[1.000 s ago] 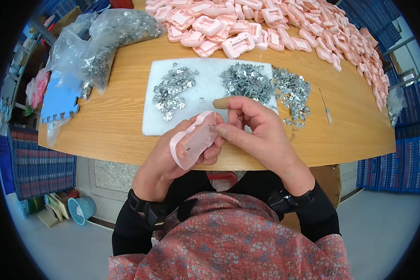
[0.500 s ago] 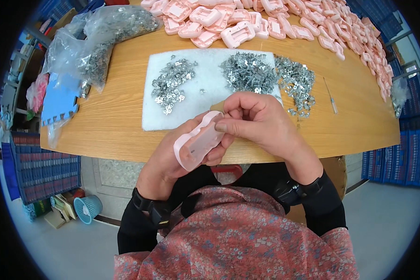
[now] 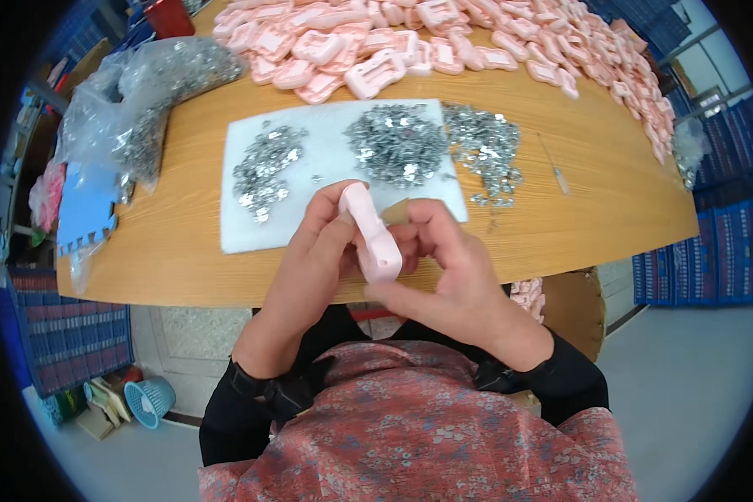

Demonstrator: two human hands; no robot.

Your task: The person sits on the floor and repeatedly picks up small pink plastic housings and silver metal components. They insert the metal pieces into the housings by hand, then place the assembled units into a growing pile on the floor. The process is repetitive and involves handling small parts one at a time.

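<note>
My left hand (image 3: 305,259) is closed around a pink plastic casing (image 3: 371,234) above the table's front edge. The casing is tilted with its smooth outer side toward me, and a small hole shows near its lower end. Beside it is my right hand (image 3: 456,276), fingers curled behind the casing and thumb stretched near its lower end. A small flat tan piece (image 3: 396,212) sticks out from the right index finger and seems held there. The casing partly hides the other right fingertips. Just beyond my hands lies a white foam mat (image 3: 330,222) bearing small metal parts (image 3: 397,142).
Many more pink casings (image 3: 376,74) are heaped across the table's far side. Metal parts (image 3: 485,151) also lie right of the mat, near a thin pointed tool (image 3: 558,173). At the left are clear bags of metal parts (image 3: 146,121) and a blue foam tile (image 3: 88,201).
The casing has been turned from its hollow side facing up to its smooth outer side. My right thumb has come off the casing's inside and moved down. The whole view has shifted slightly.
</note>
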